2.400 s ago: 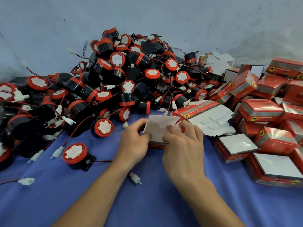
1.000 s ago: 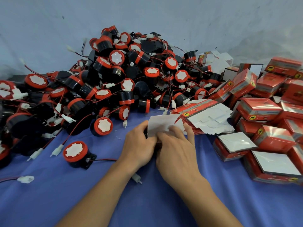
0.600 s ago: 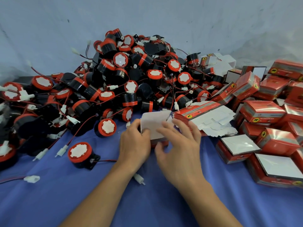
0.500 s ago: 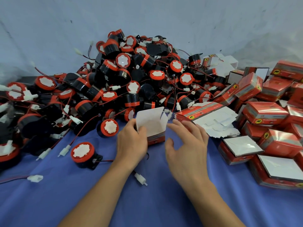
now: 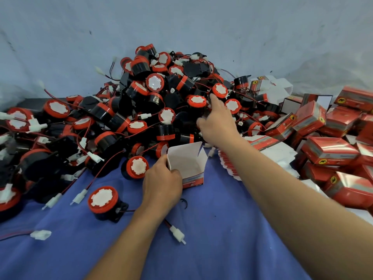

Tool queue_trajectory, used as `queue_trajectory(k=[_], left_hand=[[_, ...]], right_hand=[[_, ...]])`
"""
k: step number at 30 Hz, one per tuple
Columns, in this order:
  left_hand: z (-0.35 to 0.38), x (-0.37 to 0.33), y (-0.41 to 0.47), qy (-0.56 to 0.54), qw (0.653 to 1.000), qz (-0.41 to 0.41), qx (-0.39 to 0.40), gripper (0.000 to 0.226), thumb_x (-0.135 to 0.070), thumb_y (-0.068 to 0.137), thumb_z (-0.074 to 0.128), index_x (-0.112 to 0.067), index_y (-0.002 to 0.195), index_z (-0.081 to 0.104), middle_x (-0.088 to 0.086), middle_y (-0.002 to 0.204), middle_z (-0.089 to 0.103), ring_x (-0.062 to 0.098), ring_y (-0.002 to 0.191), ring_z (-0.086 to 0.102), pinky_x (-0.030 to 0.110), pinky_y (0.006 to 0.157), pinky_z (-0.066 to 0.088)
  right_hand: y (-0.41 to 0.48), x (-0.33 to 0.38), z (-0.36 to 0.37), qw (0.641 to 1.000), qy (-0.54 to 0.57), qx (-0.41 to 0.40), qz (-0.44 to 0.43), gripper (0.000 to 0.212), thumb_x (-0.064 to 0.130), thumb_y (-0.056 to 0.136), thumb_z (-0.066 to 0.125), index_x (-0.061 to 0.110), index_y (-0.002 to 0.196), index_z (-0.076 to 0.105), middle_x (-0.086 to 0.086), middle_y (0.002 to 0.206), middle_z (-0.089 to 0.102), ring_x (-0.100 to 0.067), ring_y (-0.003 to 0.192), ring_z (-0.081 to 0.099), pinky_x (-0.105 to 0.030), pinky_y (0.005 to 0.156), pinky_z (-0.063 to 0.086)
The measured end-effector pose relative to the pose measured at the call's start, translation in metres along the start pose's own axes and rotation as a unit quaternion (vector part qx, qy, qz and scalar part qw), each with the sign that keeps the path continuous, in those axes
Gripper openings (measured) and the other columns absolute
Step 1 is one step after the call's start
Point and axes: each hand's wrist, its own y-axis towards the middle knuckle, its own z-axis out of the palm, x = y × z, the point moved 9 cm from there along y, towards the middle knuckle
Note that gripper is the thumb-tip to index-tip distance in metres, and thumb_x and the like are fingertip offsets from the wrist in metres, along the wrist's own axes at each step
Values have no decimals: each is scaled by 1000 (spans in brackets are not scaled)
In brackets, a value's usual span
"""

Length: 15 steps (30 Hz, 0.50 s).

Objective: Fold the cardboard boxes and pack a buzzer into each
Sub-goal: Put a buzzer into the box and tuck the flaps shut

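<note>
Nearest me on the blue worktop [image 5: 222, 239] lies a white plug [image 5: 177, 235] on its red wire, and to its left a loose buzzer [image 5: 103, 199] sits face up. Just beyond, my left grip [image 5: 161, 184] is clasped round the near left wall of the open box [image 5: 187, 164]. The box stands upright on the worktop with its top flaps raised and nothing inside that I can see. The card looks thin and light. I judge it would buckle if squeezed or skate away if pushed, so I hold it low at the corner, only firmly enough to steady it.

Past the box my right grip [image 5: 219, 122] is released and holds nothing. Its fingers reach into the pile of buzzers [image 5: 153, 102], the forefinger at or just short of 1 red-faced buzzer [image 5: 221, 90]. Each buzzer looks like a hard plastic drum: stiff, smooth-sided, with some weight for its size, and trailing a thin wire. The wires cross all through the heap, so I expect snagging. It is best taken round the black barrel, thumb against fingers, and lifted slowly, never by the wire.

To the right lie a stack of flat cartons [image 5: 278, 154] and, further off, closed red boxes [image 5: 331, 151] heaped by the wall [image 5: 181, 27]
</note>
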Motion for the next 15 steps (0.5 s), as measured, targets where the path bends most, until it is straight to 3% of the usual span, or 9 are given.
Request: queue_trajectory(k=[4, 7, 10, 13, 15], left_hand=[[6, 3, 4, 7, 1000, -3, 8, 34, -14, 88, 53, -32, 115, 64, -7, 104, 70, 22, 92, 62, 37, 67, 54], [7, 6, 6, 11, 1000, 1, 10, 32, -18, 87, 52, -35, 111, 63, -14, 94, 65, 18, 87, 61, 31, 59, 50], [8, 6, 7, 13, 1000, 4, 13, 33, -21, 85, 51, -37, 111, 63, -13, 94, 66, 15, 84, 61, 36, 61, 53], [8, 7, 8, 14, 1000, 6, 11, 33, -19, 86, 53, -37, 112, 63, -14, 95, 66, 16, 86, 61, 35, 63, 53], [9, 7, 8, 17, 1000, 9, 10, 33, -19, 86, 52, -36, 112, 63, -15, 93, 64, 15, 84, 60, 33, 60, 50]], right_hand=[[43, 16, 23, 998, -25, 45, -24, 83, 25, 97, 66, 20, 163, 15, -11, 166, 22, -36, 147, 33, -43, 117, 36], [51, 15, 29, 998, -55, 26, -31, 66, 16, 95, 69, 22, 151, 36, -14, 150, 37, -35, 121, 55, -36, 90, 48], [45, 13, 15, 998, -50, -7, -41, 56, 13, 89, 74, 21, 136, 45, -11, 135, 44, -28, 100, 56, -33, 74, 46], [28, 15, -5, 998, 37, -22, -45, 50, 14, 86, 76, 23, 126, 48, -5, 126, 48, -20, 89, 58, -25, 62, 44], [10, 14, -28, 987, 149, -51, -32, 43, 15, 85, 76, 25, 120, 52, -2, 118, 52, -17, 86, 63, -30, 63, 55]])
